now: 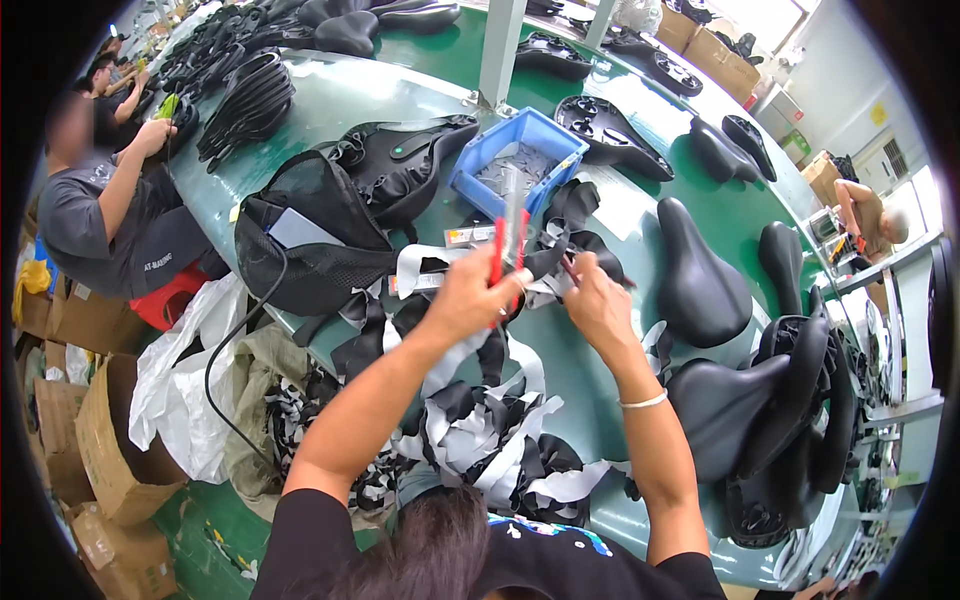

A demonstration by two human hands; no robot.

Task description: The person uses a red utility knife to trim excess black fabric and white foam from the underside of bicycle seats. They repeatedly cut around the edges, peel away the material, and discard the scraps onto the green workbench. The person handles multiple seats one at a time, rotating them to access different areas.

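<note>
My left hand is closed round a slim red and grey tool held upright; its upper part is blurred. A little to the right, my right hand pinches a slim dark-red thing, mostly covered by the fingers. Black and white strip scraps lie just beyond the fingers. More cut scraps are heaped between my forearms at the table's near edge. Beyond my hands stands a blue plastic bin with small grey pieces inside.
A black mesh bag and an upturned saddle shell are at the left. Black bicycle saddles lie at the right, several piled near my right arm. A metal post rises behind the bin. A co-worker sits at the far left.
</note>
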